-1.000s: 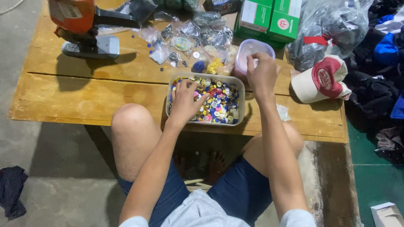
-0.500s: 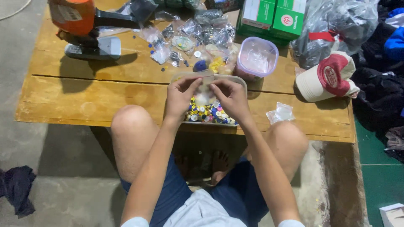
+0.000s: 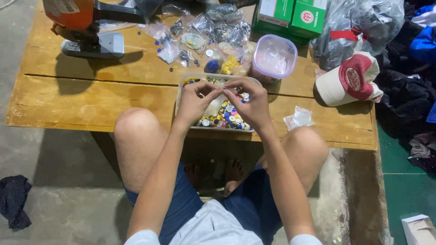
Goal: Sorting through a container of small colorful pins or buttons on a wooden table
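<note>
A shallow clear tray (image 3: 181, 90) full of small colourful buttons rests near the front edge of the low wooden table (image 3: 91, 100). Both of my hands hover over it with their fingertips meeting. My left hand (image 3: 194, 103) and my right hand (image 3: 252, 103) pinch the top of a small clear plastic bag (image 3: 214, 107), which hangs between them above the buttons. My knees stick out on either side below the table edge.
An orange machine (image 3: 77, 22) stands at the table's back left. Small button bags (image 3: 200, 34), a lidded clear tub (image 3: 274, 58), green boxes (image 3: 295, 18), a red-and-white cap (image 3: 349, 79) and a loose clear bag (image 3: 299, 119) lie around. Clothing piles up at right.
My right hand came back from the lidded tub to the tray. Both hands rose from the buttons and met over the tray, pinching the small bag.
</note>
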